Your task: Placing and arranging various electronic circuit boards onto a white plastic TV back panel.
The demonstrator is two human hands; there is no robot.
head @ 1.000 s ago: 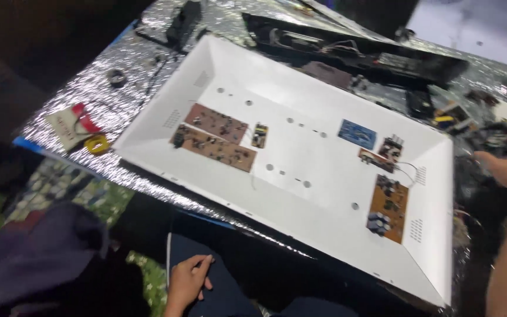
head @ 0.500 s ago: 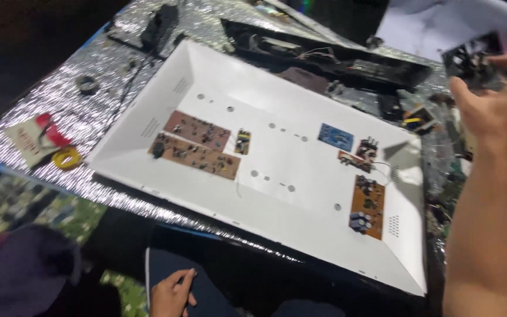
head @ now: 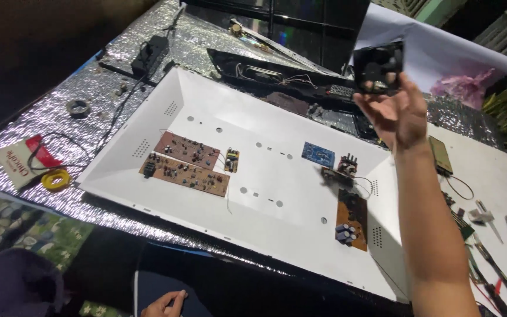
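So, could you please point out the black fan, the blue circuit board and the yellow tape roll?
black fan (head: 378, 67), head view, centre of its square frame.
blue circuit board (head: 317, 155), head view, middle of its face.
yellow tape roll (head: 56, 179), head view, its ring.

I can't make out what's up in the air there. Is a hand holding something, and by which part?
Yes: the right hand holds up a small black square fan, fingertips on its lower edge. The left hand holds nothing.
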